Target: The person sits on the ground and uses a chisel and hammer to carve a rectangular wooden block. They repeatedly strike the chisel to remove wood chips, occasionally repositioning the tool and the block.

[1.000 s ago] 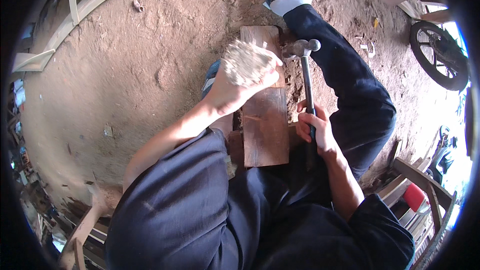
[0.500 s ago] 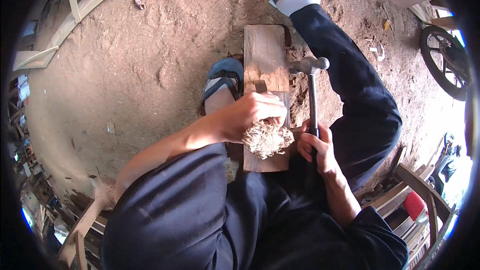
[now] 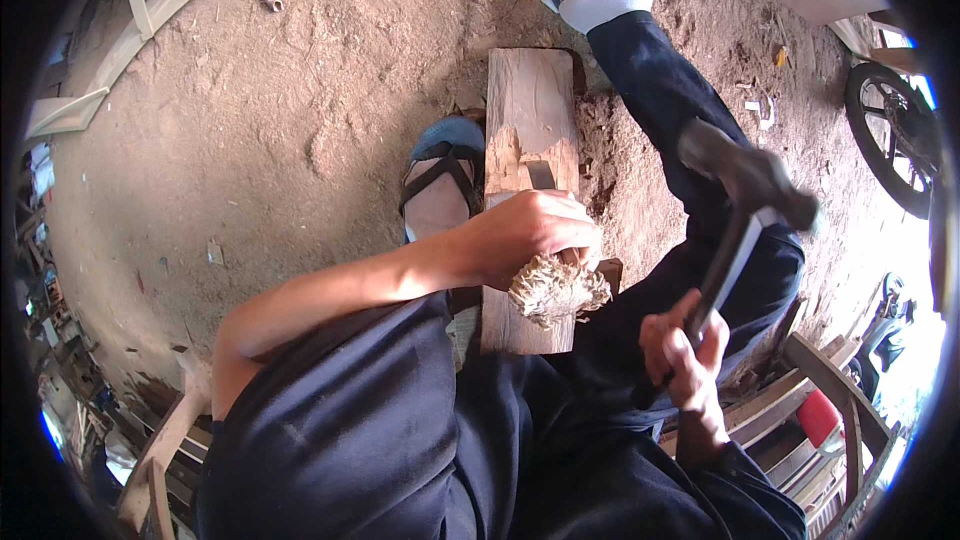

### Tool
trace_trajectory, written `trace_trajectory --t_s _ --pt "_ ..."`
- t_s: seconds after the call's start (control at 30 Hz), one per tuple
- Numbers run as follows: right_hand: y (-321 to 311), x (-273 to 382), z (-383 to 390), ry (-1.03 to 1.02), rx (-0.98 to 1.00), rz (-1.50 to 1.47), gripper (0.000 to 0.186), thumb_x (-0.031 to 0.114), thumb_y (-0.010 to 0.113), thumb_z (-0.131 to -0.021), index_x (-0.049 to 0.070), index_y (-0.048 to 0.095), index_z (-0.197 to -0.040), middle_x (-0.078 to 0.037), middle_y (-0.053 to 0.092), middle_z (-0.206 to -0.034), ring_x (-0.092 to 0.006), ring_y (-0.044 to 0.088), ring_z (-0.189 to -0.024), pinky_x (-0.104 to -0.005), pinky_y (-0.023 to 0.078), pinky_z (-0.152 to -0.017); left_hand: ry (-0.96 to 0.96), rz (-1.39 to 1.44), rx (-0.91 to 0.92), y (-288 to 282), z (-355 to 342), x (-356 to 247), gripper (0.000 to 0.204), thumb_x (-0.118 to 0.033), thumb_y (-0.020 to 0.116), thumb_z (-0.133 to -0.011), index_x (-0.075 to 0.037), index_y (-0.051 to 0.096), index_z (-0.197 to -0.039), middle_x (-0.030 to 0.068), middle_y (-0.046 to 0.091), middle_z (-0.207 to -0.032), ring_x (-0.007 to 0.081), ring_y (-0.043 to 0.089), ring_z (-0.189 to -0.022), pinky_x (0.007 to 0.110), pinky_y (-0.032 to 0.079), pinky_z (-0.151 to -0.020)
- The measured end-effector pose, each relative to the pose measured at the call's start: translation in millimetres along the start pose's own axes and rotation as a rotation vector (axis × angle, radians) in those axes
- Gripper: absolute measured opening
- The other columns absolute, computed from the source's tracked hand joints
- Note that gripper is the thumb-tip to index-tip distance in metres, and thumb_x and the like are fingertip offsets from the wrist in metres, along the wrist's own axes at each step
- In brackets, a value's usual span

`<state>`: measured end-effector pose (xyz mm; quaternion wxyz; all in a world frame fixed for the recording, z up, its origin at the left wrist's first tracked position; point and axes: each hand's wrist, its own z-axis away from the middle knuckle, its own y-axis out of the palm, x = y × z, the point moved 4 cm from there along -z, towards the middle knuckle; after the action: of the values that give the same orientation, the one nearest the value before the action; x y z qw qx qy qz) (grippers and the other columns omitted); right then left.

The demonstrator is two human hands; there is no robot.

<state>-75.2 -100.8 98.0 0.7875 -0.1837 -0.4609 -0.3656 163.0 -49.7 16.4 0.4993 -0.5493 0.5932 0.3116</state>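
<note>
My left hand (image 3: 545, 230) is closed round a chisel, whose frayed, splayed pale top (image 3: 556, 290) sticks out toward me and whose flat dark blade (image 3: 540, 174) rests on a wooden board (image 3: 530, 90) lying lengthwise between my feet. The board's surface is split and chipped around the blade. My right hand (image 3: 683, 350) grips a hammer by its dark handle; the hammer head (image 3: 745, 175) is raised to the right of the board, over my right leg, and looks slightly blurred.
Sandy, shaving-strewn ground (image 3: 250, 140) surrounds me. A curved wooden frame (image 3: 135, 0) is at upper left, a wheel (image 3: 880, 135) at far right, timber framing (image 3: 840, 380) with a red object (image 3: 818, 415) at lower right. My sandalled foot (image 3: 435, 200) sits left of the board.
My left hand came down and back from the board's far part, turning the frayed top toward me, and shifted slightly right since. My right hand moved right, swinging the hammer head outward and up.
</note>
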Motion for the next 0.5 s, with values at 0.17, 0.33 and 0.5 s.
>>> trace_trajectory --t_s 0.17,0.33,0.5 --pt "-16.2 -0.3 32.8 0.198 0.131 0.492 0.05 0.048 0.063 -0.097 0.004 0.062 -0.074 -0.005 0.058 -0.06 -0.0209 0.058 -0.054 -0.0361 0.046 -0.055 -0.022 0.006 -0.07 -1.3 -3.0 5.4 0.022 -0.018 0.075 -0.076 -0.005 0.062 -0.088 0.0108 0.065 -0.08 0.0322 0.068 -0.08 0.04 0.054 -0.072" --pt "-7.8 -1.2 61.0 -0.143 0.104 0.537 0.036 0.028 0.061 -0.099 0.005 0.054 -0.072 -0.002 0.05 -0.054 -0.0125 0.047 -0.046 -0.0299 0.034 -0.045 -0.014 -0.058 -0.155 1.3 -1.7 8.3 0.025 -0.018 0.077 -0.074 -0.004 0.061 -0.087 0.0129 0.065 -0.077 0.0332 0.069 -0.076 0.04 0.053 -0.069" --pt "6.7 13.2 53.6 -0.042 -0.032 0.711 0.028 0.014 0.064 -0.093 0.004 0.053 -0.069 -0.004 0.045 -0.053 -0.0148 0.045 -0.045 -0.0334 0.032 -0.046 0.004 -0.1 -0.236 0.1 -7.3 11.5 0.019 -0.018 0.073 -0.084 -0.008 0.058 -0.079 0.0074 0.064 -0.071 0.0217 0.066 -0.062 0.035 0.05 -0.056"
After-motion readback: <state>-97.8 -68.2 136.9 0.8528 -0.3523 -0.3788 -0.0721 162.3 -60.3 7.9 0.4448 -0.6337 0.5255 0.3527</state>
